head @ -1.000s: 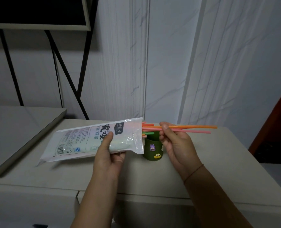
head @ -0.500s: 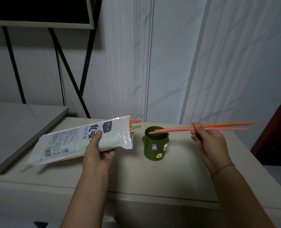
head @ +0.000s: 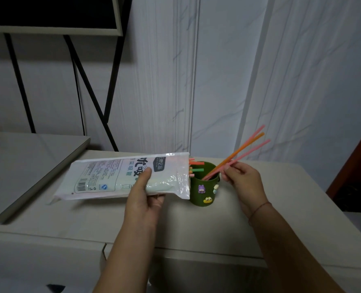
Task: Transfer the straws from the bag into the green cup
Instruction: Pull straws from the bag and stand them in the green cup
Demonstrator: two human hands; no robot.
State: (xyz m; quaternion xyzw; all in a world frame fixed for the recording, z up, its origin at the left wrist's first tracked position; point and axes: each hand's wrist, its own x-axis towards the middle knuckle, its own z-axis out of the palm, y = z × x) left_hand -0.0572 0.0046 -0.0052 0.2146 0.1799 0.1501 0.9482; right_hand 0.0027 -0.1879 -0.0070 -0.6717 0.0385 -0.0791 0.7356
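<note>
Pink and orange straws (head: 242, 154) lean in the green cup (head: 205, 192), their lower ends inside it.

My right hand (head: 244, 182) sits just right of the cup's rim, fingers loosely curled with the fingertips (head: 228, 169) pinching the straws a little above the rim; their upper ends fan out up and to the right. My left hand (head: 144, 195) is closed around the white plastic bag (head: 112, 176), thumb on top, fingers underneath, holding it roughly level above the pale tabletop (head: 281, 218). The bag's open mouth is right beside the cup, and more straw ends (head: 196, 167) in orange and green poke out of it over the cup's rim.
</note>
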